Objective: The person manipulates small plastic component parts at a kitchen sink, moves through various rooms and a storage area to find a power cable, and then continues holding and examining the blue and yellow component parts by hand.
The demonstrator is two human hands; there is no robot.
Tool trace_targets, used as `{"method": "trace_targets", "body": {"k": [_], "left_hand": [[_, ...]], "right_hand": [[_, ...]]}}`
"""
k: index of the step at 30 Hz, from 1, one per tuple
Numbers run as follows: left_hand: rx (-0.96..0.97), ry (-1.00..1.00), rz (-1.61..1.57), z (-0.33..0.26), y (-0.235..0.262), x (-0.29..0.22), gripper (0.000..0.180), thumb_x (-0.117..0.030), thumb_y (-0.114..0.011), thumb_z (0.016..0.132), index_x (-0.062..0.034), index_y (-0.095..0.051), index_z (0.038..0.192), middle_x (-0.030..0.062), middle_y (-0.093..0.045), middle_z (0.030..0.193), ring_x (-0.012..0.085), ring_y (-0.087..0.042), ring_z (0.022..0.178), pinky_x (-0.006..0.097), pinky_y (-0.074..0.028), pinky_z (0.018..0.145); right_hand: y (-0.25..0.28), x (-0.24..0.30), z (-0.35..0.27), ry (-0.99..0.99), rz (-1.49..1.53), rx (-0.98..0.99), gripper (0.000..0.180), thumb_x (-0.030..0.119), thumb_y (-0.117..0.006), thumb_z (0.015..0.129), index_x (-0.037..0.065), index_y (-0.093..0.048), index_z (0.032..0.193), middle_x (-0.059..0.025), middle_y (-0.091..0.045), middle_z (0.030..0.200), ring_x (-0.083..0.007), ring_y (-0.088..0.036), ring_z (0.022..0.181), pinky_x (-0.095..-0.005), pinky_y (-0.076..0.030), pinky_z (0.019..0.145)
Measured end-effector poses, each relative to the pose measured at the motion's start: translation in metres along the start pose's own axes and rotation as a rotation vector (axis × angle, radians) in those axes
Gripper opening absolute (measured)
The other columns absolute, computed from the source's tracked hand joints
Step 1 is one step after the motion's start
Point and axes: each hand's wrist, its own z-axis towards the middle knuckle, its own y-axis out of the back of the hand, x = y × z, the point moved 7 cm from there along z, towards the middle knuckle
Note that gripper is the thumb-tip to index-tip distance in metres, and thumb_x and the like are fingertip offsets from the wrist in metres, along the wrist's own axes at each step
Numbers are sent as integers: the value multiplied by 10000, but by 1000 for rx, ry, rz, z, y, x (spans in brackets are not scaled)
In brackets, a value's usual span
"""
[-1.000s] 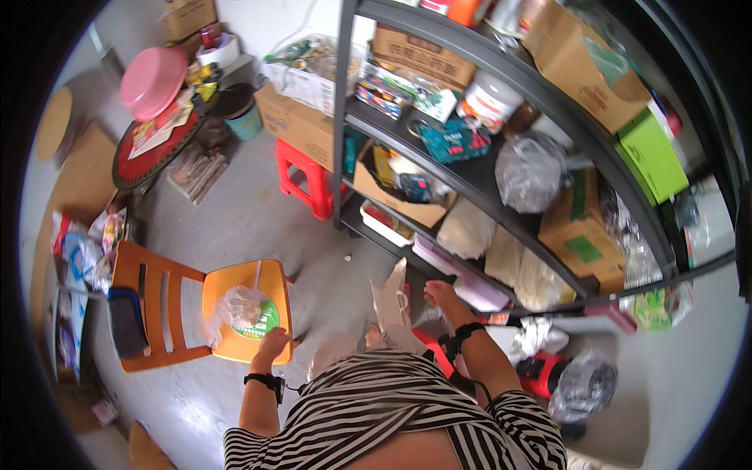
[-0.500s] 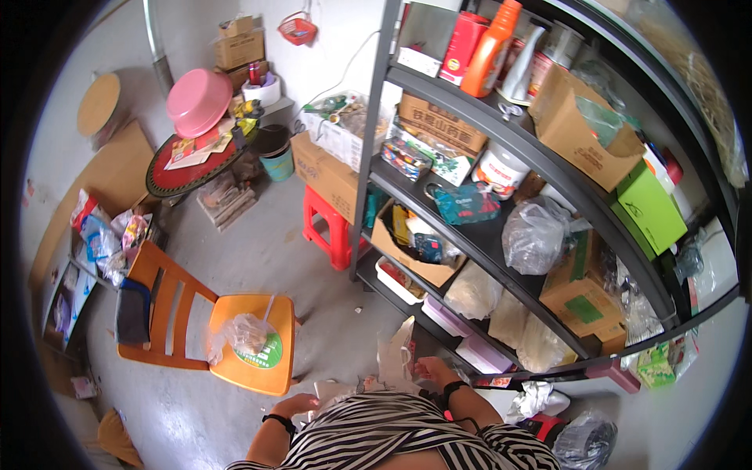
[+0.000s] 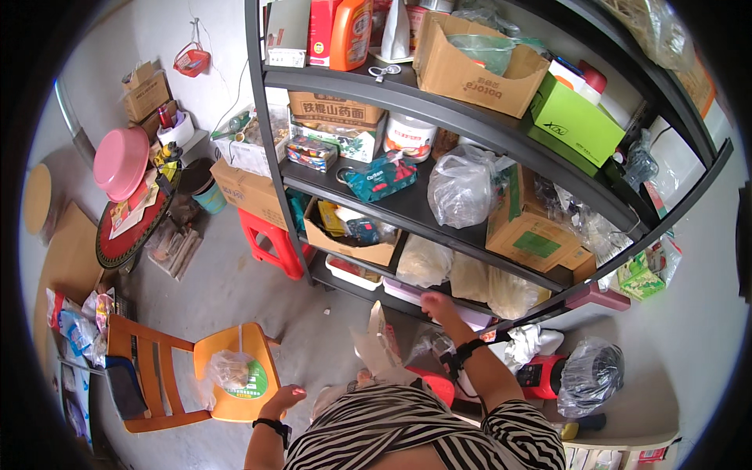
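My right hand is stretched out toward the lower shelf, with its fingers loosely bent and nothing visible in it. It is in front of a lilac plastic bin and below several cloudy plastic bags; whether it touches the bin I cannot tell. My left hand is low in front of me, right of the wooden chair, fingers loosely extended and empty. Between my hands a pale open carton stands with a flap up, its lower part hidden by my striped top.
A black metal shelf unit holds boxes, bottles and bags. On the chair lies a clear plastic bag. A red stool stands beside the unit. Bagged things and a red-and-black item sit at right, a round table at far left.
My right hand has moved forward from beside the carton to the lower shelf. My left hand has drawn slightly away from the carton. My view has turned to the right.
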Motion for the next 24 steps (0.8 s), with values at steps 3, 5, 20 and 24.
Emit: {"method": "trace_targets", "body": {"k": [3,5,20,24], "left_hand": [[-76,-27,-16,0,16,-18,313,-272,-619,724,-43,-611,938,76,-634,842,160,-588,800,286,-461,713],[-134,-104,-29,-4,21,-29,311,-262,-627,722,-39,-609,939,75,-634,841,164,-589,792,285,-461,706],[-100,-234,6,30,23,-42,226,-224,-615,721,-36,-617,848,80,-629,739,178,-588,693,282,-462,635],[-106,-192,-16,44,25,-67,225,-221,-614,719,-34,-617,844,80,-627,730,174,-587,685,279,-462,629]], "right_hand": [[18,87,16,245,-4,-80,199,114,-588,785,-1,-576,946,-46,-613,811,-109,-567,770,-233,-448,691],[22,163,16,449,-37,-91,216,93,-575,795,4,-555,991,-67,-608,872,-110,-572,806,-235,-454,708],[177,505,-121,1129,-680,-780,201,133,-609,721,75,-591,913,-77,-576,870,-265,-573,742,-322,-467,642],[225,454,-113,957,-728,-774,120,139,-606,725,82,-605,830,-70,-571,748,-252,-561,648,-316,-449,567]]}}
